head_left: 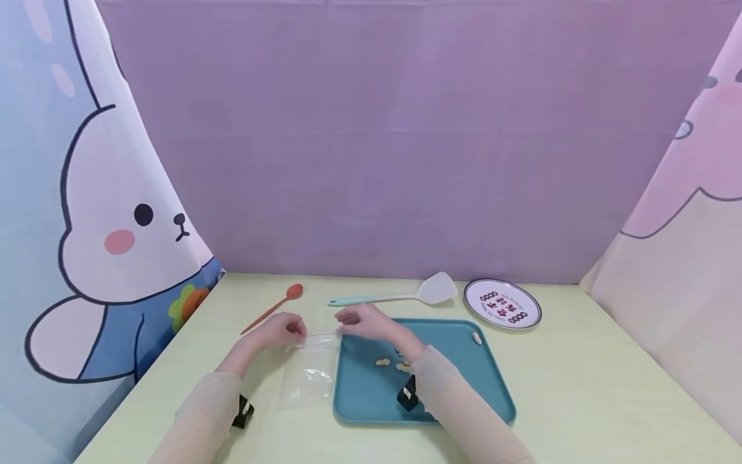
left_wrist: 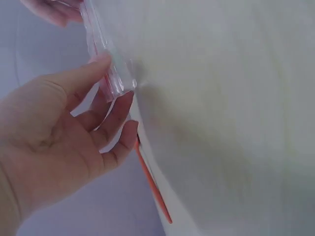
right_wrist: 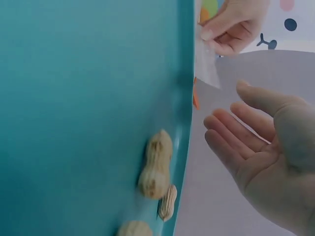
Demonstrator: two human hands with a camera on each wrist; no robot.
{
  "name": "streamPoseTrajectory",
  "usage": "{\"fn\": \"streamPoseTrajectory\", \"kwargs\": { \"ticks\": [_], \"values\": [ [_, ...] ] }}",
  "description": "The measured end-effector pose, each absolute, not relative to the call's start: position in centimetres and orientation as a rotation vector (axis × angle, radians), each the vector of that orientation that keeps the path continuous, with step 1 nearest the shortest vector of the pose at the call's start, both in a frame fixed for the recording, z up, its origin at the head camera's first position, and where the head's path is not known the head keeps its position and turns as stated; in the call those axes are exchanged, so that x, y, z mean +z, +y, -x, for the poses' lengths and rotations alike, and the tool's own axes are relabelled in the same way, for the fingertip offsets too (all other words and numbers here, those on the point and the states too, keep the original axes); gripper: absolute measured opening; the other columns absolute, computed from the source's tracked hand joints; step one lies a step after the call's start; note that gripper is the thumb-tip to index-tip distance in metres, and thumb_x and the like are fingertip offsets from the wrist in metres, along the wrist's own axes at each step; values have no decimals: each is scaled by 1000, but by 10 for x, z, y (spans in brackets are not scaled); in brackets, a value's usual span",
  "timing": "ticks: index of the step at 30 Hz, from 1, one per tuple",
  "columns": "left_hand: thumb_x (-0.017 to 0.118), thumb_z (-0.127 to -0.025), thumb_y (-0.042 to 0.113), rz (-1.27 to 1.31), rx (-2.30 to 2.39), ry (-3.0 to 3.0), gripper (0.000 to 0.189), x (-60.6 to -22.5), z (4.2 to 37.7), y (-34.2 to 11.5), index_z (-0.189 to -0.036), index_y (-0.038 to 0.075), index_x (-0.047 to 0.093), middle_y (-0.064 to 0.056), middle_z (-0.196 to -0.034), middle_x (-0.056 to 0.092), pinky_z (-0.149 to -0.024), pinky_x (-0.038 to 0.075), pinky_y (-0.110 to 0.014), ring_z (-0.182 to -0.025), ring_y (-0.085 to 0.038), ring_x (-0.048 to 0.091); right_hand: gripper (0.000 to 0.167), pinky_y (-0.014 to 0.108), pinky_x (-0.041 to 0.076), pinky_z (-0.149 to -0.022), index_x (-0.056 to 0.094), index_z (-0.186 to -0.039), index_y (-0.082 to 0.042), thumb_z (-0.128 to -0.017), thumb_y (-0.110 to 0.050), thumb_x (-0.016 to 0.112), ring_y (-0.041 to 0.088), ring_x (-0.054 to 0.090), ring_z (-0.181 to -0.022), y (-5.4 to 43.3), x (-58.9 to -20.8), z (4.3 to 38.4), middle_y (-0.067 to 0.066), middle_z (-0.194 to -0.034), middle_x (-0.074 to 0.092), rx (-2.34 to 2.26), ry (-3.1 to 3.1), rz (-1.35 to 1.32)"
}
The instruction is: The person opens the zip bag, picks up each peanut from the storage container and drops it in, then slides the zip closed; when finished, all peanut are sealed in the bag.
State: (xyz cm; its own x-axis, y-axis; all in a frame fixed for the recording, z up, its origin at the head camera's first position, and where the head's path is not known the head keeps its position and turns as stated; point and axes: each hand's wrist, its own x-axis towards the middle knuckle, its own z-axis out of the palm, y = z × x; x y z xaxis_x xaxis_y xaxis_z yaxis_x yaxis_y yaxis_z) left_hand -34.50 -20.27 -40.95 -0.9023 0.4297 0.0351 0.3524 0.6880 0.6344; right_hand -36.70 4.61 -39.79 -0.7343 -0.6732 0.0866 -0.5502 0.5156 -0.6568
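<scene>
A clear zip bag (head_left: 310, 374) lies on the table left of the teal tray (head_left: 359, 409). My left hand (head_left: 281, 330) pinches the bag's upper left corner between thumb and fingers; the left wrist view shows the red-striped zip (left_wrist: 101, 39) at that grip. Close to the bag's other upper corner is my right hand (head_left: 365, 321), over the tray's far left corner. In the right wrist view its thumb and fingers (right_wrist: 236, 135) stand apart, with a gap to the bag (right_wrist: 206, 64). Several peanuts (right_wrist: 156, 164) in their shells lie in the tray, some hidden by my right forearm.
An orange spoon (head_left: 294, 292) lies behind my left hand. Beyond the tray are a white turner (head_left: 437, 289) with a mint handle and, farther right, a printed plate (head_left: 524, 301). One peanut (head_left: 476, 338) sits by the tray's far right corner. Curtains surround the table.
</scene>
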Motion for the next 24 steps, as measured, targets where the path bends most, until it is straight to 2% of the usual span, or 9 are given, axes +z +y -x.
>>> {"fn": "streamPoseTrajectory", "kwargs": {
  "ticks": [3,8,13,15,18,22,24],
  "values": [
    [62,-86,3,-723,1016,2780,2,-406,347,-202,-87,1,63,-4,-84,65,-72,47,-27,-76,-11,54,36,30,50,-89,57,-126,-1,-94,-17,58,24,60,-112,44,-398,365,12,-122,62,-1028,2567,1048],
    [60,-89,3,-769,996,2857,12,-397,348,-199,-98,6,67,-4,-91,67,-80,50,-33,-85,-14,59,32,25,52,-81,62,-122,-5,-94,-20,57,18,64,-102,41,-396,361,6,-114,67,-1035,2596,1027],
    [61,-89,4,-834,1095,2910,18,-392,348,-192,-107,4,64,-4,-89,64,-77,49,-31,-84,-16,59,28,22,51,-71,67,-116,-7,-94,-22,58,11,64,-86,39,-392,357,4,-104,70,-1097,2589,986],
    [61,-89,4,-857,1141,2932,18,-391,348,-189,-107,4,64,-3,-88,64,-76,49,-31,-83,-16,59,26,21,49,-68,69,-113,-9,-93,-22,59,11,63,-81,38,-391,356,3,-99,71,-1127,2584,980],
    [63,-87,5,-885,1171,2995,18,-390,347,-185,-105,5,65,-3,-89,65,-79,50,-37,-86,-20,60,23,20,46,-62,71,-109,-11,-93,-21,59,14,60,-73,37,-391,355,2,-89,70,-1164,2582,977],
    [69,-82,5,-886,1187,3142,22,-389,346,-180,-104,5,66,-8,-96,65,-84,47,-43,-95,-28,58,20,20,44,-58,72,-103,-11,-93,-21,58,13,56,-67,36,-391,354,2,-85,69,-1183,2623,970],
    [72,-80,5,-830,1227,3219,25,-389,345,-177,-103,3,64,-11,-97,61,-83,46,-39,-95,-30,54,19,20,45,-59,72,-101,-11,-93,-22,58,8,55,-65,36,-390,353,1,-86,69,-1179,2659,958]
  ]
}}
